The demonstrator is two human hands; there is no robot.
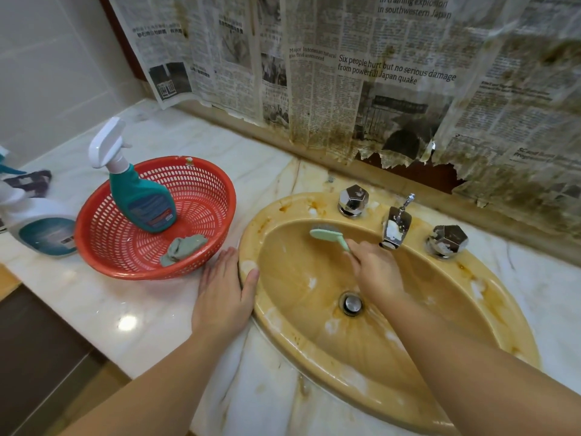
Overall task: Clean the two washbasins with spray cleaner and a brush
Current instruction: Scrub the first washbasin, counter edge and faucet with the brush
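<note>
A stained yellow washbasin (490, 313) is set into the marble counter, with foam patches on its wall and rim. My right hand (375, 272) grips the handle of a mint-green brush (327, 235), whose head presses against the basin's back wall left of the chrome spout (396, 226). My left hand (223, 294) lies flat on the counter, thumb on the basin's left rim. A teal spray cleaner bottle (138, 196) with a white trigger stands tilted in a red basket (207, 196). Only one basin is in view.
Two chrome tap knobs (352, 200) (446, 241) flank the spout, and a drain plug (352, 304) sits at the basin's bottom. A grey cloth (182, 247) lies in the basket. A second spray bottle (41, 229) lies at far left. Torn, stained newspaper (361, 73) covers the wall behind.
</note>
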